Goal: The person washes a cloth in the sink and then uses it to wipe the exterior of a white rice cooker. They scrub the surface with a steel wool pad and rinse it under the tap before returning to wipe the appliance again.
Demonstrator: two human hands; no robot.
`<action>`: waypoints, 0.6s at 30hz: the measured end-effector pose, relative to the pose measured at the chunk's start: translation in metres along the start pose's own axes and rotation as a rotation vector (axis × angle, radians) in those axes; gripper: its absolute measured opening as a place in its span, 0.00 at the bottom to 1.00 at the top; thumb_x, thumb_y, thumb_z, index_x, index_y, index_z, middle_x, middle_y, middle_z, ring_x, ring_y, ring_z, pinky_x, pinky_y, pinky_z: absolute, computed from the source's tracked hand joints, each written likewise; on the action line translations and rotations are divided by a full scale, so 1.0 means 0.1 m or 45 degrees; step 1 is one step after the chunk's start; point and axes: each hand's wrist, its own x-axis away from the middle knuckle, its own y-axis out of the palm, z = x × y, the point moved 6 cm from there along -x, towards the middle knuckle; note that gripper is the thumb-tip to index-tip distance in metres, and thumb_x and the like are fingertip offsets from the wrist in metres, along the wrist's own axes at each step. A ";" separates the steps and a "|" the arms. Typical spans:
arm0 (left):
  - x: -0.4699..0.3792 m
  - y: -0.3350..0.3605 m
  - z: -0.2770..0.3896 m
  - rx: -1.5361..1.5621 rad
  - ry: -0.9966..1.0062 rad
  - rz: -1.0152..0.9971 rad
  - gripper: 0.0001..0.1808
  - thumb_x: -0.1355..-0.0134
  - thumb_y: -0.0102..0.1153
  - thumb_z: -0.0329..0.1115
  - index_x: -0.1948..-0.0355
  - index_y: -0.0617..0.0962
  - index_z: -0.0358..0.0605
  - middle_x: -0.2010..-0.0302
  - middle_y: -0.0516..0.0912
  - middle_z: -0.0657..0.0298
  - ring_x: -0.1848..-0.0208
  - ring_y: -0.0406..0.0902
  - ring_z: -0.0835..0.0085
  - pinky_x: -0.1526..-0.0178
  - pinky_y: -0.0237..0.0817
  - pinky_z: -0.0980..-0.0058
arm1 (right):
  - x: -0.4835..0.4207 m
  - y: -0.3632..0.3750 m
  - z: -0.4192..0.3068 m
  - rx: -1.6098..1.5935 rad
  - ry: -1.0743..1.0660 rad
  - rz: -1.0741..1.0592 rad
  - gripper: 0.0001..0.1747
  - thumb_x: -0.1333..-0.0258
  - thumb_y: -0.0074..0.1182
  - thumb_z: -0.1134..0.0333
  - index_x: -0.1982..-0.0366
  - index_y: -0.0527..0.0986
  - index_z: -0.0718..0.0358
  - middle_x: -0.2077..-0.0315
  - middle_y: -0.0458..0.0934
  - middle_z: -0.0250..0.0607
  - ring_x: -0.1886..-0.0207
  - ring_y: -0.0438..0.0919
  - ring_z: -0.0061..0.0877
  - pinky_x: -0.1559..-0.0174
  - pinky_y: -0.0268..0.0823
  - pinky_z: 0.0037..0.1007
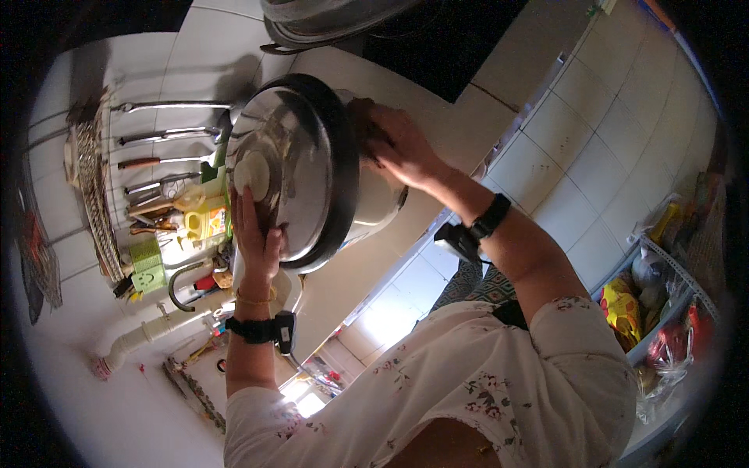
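A domed, shiny metal lid (304,193) with a thick black rim (343,175) sits on a white-bodied cooker (377,205). My left hand (254,234) rests on the lid's top, its fingers against the pale round knob (253,175) and its thumb lower on the metal. At the cooker's side, my right hand (401,146) curls around a dark part that looks like a handle. My fingers partly hide that part. The cooker stands on a pale countertop (351,281).
Cooking utensils (169,134) hang along a tiled wall beside the cooker. A curved faucet (182,286) and a green holder (146,266) are close by. Dark cookware (327,20) stands beyond the cooker, by a black panel (439,52). A bin of bagged goods (643,292) is across the tiled floor.
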 end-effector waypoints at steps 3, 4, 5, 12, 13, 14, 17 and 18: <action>0.03 -0.03 0.08 -0.042 0.037 0.049 0.44 0.42 0.35 0.63 0.39 0.54 0.34 0.38 0.53 0.41 0.36 0.49 0.46 0.37 0.40 0.56 | 0.32 0.02 -0.01 0.218 0.001 0.256 0.18 0.53 0.49 0.67 0.57 0.69 0.64 0.62 0.71 0.53 0.59 0.70 0.45 0.54 0.63 0.40; 0.04 -0.03 0.10 -0.076 0.034 0.040 0.44 0.42 0.34 0.63 0.38 0.53 0.34 0.38 0.53 0.42 0.36 0.49 0.47 0.37 0.39 0.56 | 0.43 0.07 0.20 0.181 0.211 0.125 0.19 0.50 0.47 0.66 0.55 0.68 0.64 0.56 0.69 0.54 0.53 0.68 0.45 0.49 0.61 0.39; 0.05 -0.03 0.09 -0.069 0.036 0.041 0.44 0.42 0.33 0.63 0.38 0.53 0.34 0.38 0.53 0.42 0.36 0.49 0.47 0.37 0.39 0.56 | 0.53 0.09 0.39 0.088 0.300 0.120 0.19 0.49 0.46 0.65 0.54 0.68 0.63 0.55 0.69 0.54 0.52 0.68 0.45 0.48 0.60 0.39; 0.07 -0.03 0.02 0.029 -0.025 0.037 0.46 0.43 0.32 0.64 0.38 0.51 0.33 0.38 0.52 0.42 0.36 0.49 0.48 0.37 0.39 0.56 | 0.04 0.19 0.99 -0.083 0.691 -0.157 0.19 0.41 0.37 0.60 0.52 0.67 0.61 0.55 0.71 0.49 0.52 0.70 0.44 0.51 0.62 0.40; 0.06 -0.02 0.03 0.020 -0.039 0.034 0.46 0.43 0.32 0.64 0.38 0.50 0.33 0.38 0.52 0.43 0.36 0.49 0.48 0.37 0.39 0.57 | -0.01 0.15 0.93 -0.127 0.718 -0.193 0.19 0.42 0.37 0.60 0.52 0.68 0.61 0.56 0.72 0.49 0.54 0.71 0.43 0.52 0.63 0.41; 0.06 -0.02 0.03 0.010 -0.054 0.032 0.46 0.43 0.32 0.64 0.38 0.50 0.32 0.37 0.52 0.43 0.36 0.49 0.48 0.37 0.39 0.57 | -0.02 0.16 0.91 -0.172 0.744 -0.230 0.19 0.42 0.37 0.60 0.53 0.68 0.61 0.57 0.72 0.50 0.55 0.71 0.43 0.54 0.63 0.41; 0.01 0.04 0.06 0.122 -0.046 0.030 0.46 0.42 0.32 0.63 0.38 0.49 0.32 0.37 0.52 0.42 0.36 0.48 0.48 0.36 0.38 0.57 | 0.52 0.13 0.71 -0.046 0.598 -0.019 0.15 0.46 0.41 0.62 0.60 0.71 0.61 0.64 0.72 0.52 0.62 0.71 0.45 0.60 0.64 0.43; 0.04 0.02 0.06 0.107 -0.056 0.028 0.46 0.42 0.32 0.63 0.38 0.49 0.32 0.37 0.52 0.42 0.36 0.48 0.48 0.36 0.38 0.57 | 0.63 0.08 0.36 0.086 0.618 -0.104 0.14 0.47 0.43 0.62 0.61 0.71 0.61 0.65 0.72 0.52 0.59 0.70 0.45 0.58 0.64 0.43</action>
